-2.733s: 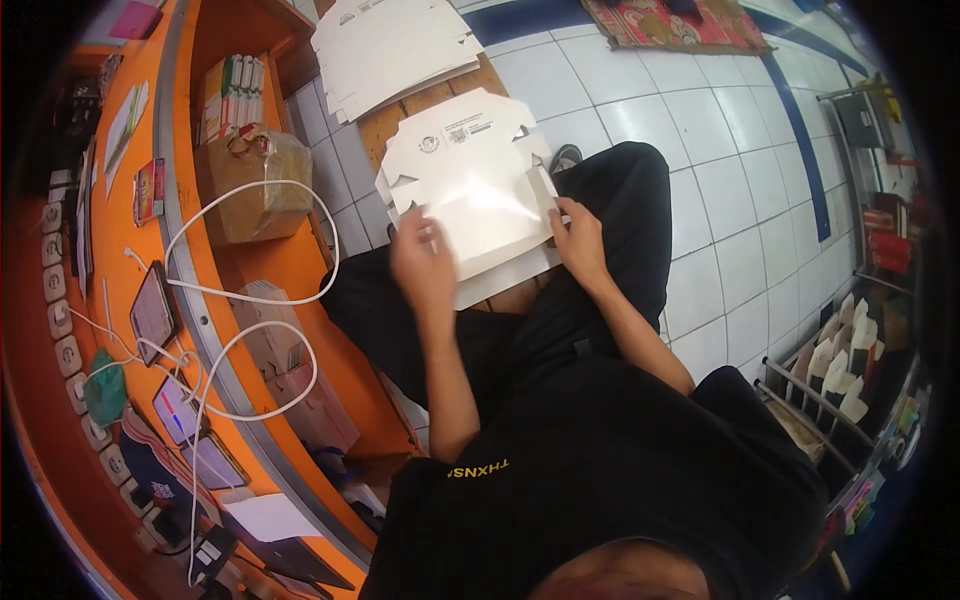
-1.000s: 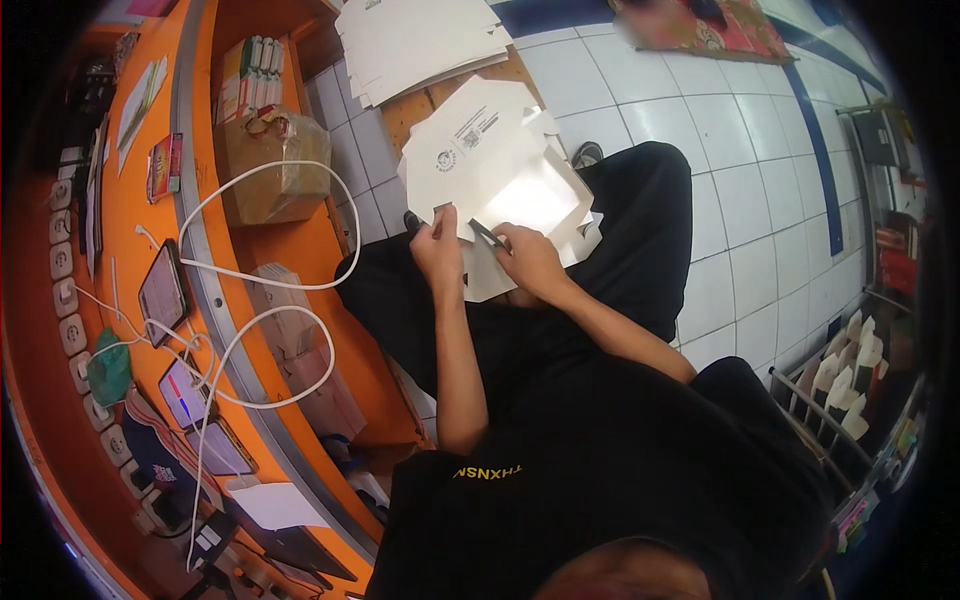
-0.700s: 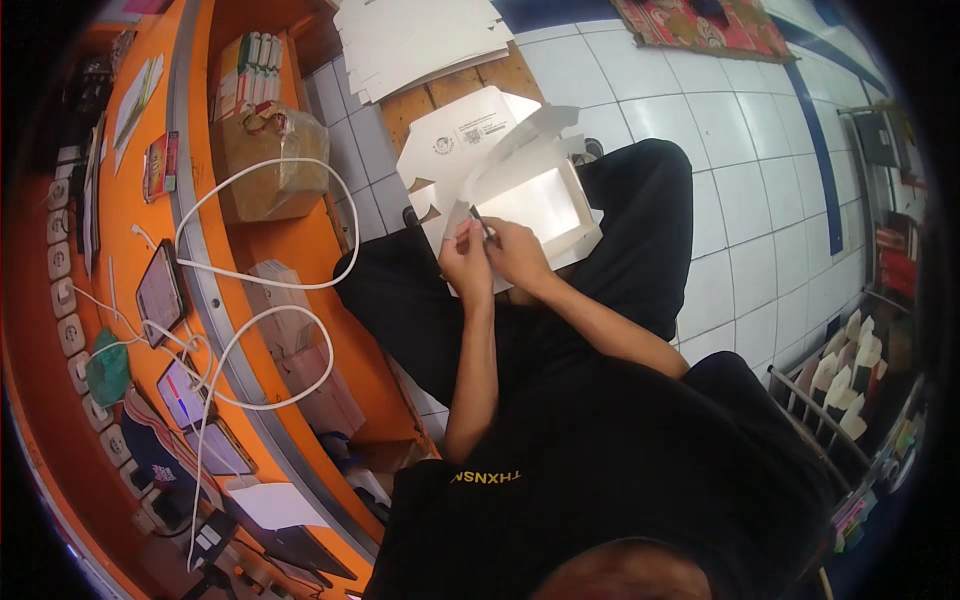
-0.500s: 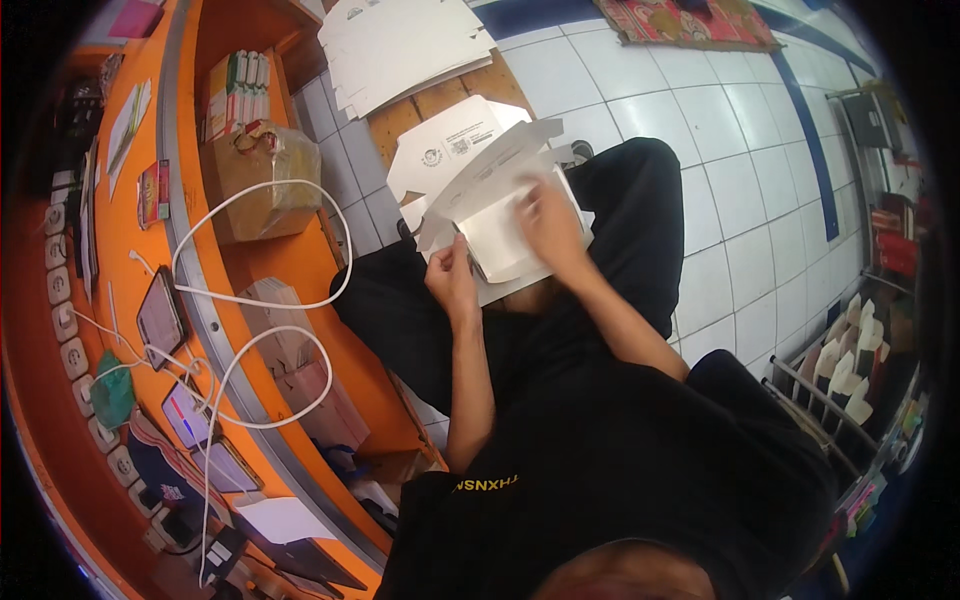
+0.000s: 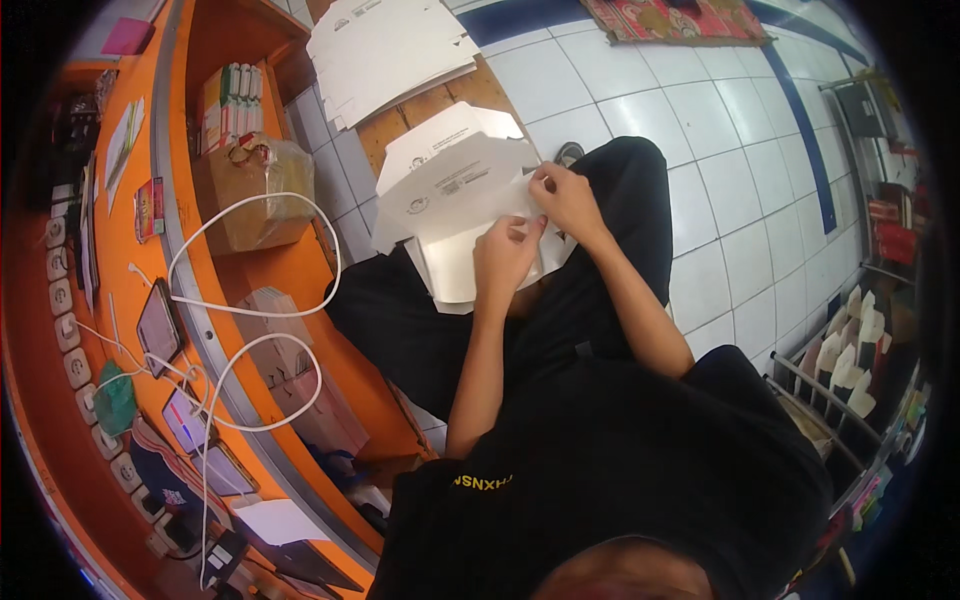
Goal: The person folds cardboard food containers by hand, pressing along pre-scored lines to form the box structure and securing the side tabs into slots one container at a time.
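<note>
A partly folded white cardboard box [image 5: 452,262] rests on my lap, its printed lid panel standing up at the far side. My right hand [image 5: 568,205] is closed, pinching the flap at the box's right side between thumb and fingers. Close beside it, my left hand [image 5: 508,252] reaches across the box with curled fingers, and its fingertips grip the same right-hand corner. Part of that corner is hidden behind my fingers. Just beyond the box lies another white cardboard piece [image 5: 460,122] on the wooden bench.
A stack of flat white cardboard blanks [image 5: 385,55] sits farther along the wooden bench [image 5: 482,90]. On the left, an orange counter [image 5: 130,240] holds phones and a looped white cable [image 5: 262,197]. A brown carton [image 5: 255,195] stands on its shelf. At right is a metal rack [image 5: 815,400].
My left hand has moved right, from the box's left side to its right corner. My right hand has closed on the right flap. The box has turned, and its printed panel faces me more.
</note>
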Demonstrator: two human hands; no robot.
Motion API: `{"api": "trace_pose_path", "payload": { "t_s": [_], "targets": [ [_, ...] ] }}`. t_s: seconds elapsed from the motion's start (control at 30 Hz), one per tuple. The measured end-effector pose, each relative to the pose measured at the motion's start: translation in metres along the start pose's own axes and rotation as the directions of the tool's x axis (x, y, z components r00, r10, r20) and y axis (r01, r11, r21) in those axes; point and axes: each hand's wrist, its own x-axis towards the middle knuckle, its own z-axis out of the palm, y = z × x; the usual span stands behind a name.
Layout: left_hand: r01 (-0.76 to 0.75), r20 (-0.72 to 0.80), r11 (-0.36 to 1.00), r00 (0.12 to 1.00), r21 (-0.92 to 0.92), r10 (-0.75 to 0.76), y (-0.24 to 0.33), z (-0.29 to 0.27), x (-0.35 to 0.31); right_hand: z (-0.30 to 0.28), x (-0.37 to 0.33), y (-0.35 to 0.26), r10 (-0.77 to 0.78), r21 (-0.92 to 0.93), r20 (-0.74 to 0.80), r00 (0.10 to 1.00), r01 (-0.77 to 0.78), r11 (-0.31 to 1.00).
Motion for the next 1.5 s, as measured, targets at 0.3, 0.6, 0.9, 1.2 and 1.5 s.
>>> {"api": "trace_pose_path", "payload": {
  "t_s": [0.3,0.6,0.9,1.2,1.5],
  "targets": [
    [0.314,0.207,0.797,0.948,-0.515,-0.240,-0.047,0.026,0.019,0.016,-0.020,0.005,0.047,0.048,0.123,0.991,-0.054,0.997],
    [0.240,0.186,0.705,0.970,-0.667,-0.155,-0.024,-0.006,0.009,0.029,-0.036,0.015,0.233,0.346,0.473,0.850,-0.422,0.838],
    [-0.072,-0.454,0.901,0.879,-0.427,-0.145,-0.004,-0.108,-0.023,-0.139,0.095,-0.014,0.362,0.839,-0.251,0.898,0.015,0.545],
    [0.385,-0.167,0.915,0.916,0.120,-0.364,-0.093,-0.067,-0.035,0.028,-0.051,0.040,0.052,-0.305,0.007,0.999,-0.048,0.951],
    [0.190,-0.346,0.957,0.932,0.220,-0.105,-0.085,-0.033,-0.048,0.028,-0.057,0.037,-0.051,-0.274,-0.069,0.996,0.030,0.961]
  ]
}}
